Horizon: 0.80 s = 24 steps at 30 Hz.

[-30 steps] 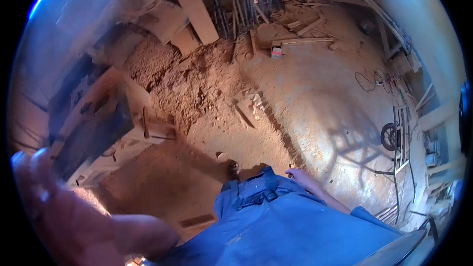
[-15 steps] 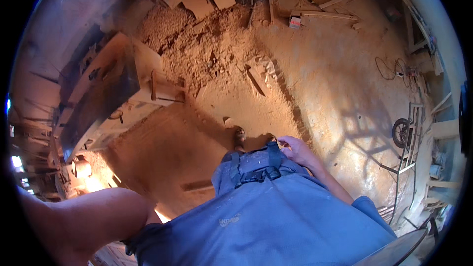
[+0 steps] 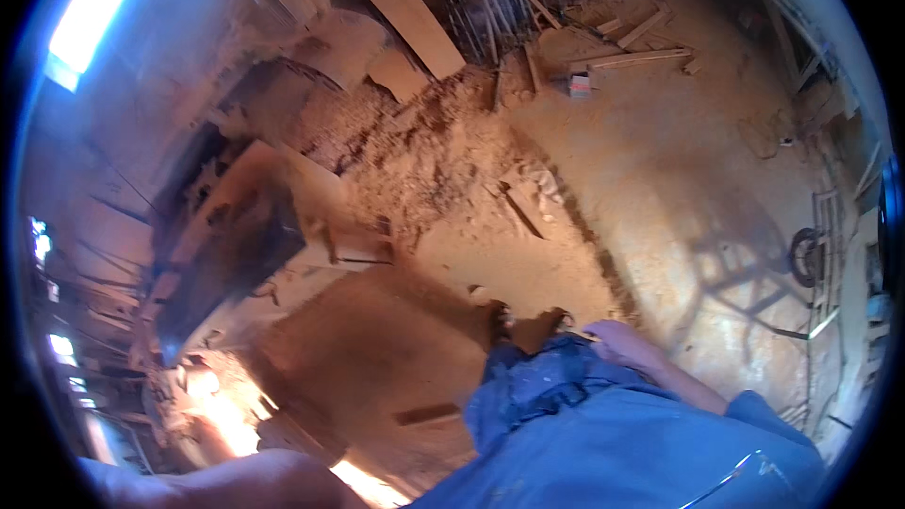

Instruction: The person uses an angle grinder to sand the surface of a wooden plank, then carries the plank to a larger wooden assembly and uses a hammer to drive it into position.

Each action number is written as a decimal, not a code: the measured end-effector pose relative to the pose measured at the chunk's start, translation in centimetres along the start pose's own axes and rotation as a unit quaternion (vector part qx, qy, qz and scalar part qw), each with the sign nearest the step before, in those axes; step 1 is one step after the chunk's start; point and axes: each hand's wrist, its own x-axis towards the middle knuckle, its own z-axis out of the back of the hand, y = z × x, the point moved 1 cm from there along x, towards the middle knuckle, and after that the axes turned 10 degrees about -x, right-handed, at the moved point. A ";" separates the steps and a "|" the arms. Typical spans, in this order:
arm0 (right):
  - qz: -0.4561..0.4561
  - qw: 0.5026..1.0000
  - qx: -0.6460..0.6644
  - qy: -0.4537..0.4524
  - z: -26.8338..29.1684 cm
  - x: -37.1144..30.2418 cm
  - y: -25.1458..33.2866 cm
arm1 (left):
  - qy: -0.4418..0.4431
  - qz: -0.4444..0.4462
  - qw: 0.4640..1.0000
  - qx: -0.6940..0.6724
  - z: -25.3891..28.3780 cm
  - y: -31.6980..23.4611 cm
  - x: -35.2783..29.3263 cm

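My right hand (image 3: 617, 341) hangs beside my right hip, next to my blue apron (image 3: 566, 372). Motion smears its fingers, and nothing I can make out is in it. Along the lower left edge my bare left arm (image 3: 236, 483) reaches out of the picture, so the left hand is out of sight. My feet (image 3: 500, 317) stand on a floor thick with sawdust. A large dust-covered workshop machine (image 3: 240, 245) with a slanted dark side is at my left, and the bare arm shows below it.
Ahead lies a heap of sawdust and chips (image 3: 415, 155) with a narrow wood piece (image 3: 521, 210) at its edge. Boards (image 3: 396, 9) lean behind it. Loose sticks (image 3: 636, 58) and a small box (image 3: 579, 86) lie farther off. A metal frame with a wheel (image 3: 806, 256) stands right.
My view has tilted up and swung left, so the surroundings sit lower and farther right. A bright window now shows at upper left. My right hand stays by my hip.
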 end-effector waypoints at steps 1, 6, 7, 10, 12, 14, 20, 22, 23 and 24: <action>-0.190 0.964 0.156 0.101 -1.0 0.2 -0.2 | 0.003 0.011 1.000 -0.012 -0.7 0.7 -0.6; -0.277 0.924 0.193 0.181 -0.8 0.1 -1.9 | 0.044 0.050 0.991 -0.118 -7.0 5.1 0.8; -0.310 0.914 0.203 0.167 -0.2 0.4 -3.3 | 0.050 0.067 0.985 -0.149 -8.8 7.0 1.1; -0.278 0.944 0.161 0.076 1.9 2.5 -7.7 | 0.078 0.109 0.957 -0.259 -16.8 13.2 2.3; -0.271 0.950 0.146 0.052 2.6 4.0 -8.7 | 0.093 0.120 0.940 -0.306 -20.6 16.2 3.7; -0.274 0.948 0.154 0.046 1.7 5.4 -9.0 | 0.120 0.129 0.931 -0.319 -22.5 18.6 5.9; -0.402 0.794 0.434 -0.138 -4.3 -4.2 -15.9 | 0.182 -0.039 0.891 -0.414 -33.3 20.8 18.1; -0.390 0.915 -0.022 -0.098 1.4 -4.7 -11.7 | 0.189 -0.082 0.873 -0.443 -36.3 21.8 21.7; -0.445 0.889 0.080 -0.075 4.8 -3.9 -9.7 | 0.193 -0.123 0.870 -0.437 -36.7 20.3 24.2; -0.468 0.875 0.076 -0.099 5.8 -4.0 -9.8 | 0.193 -0.155 0.855 -0.455 -38.2 19.0 26.7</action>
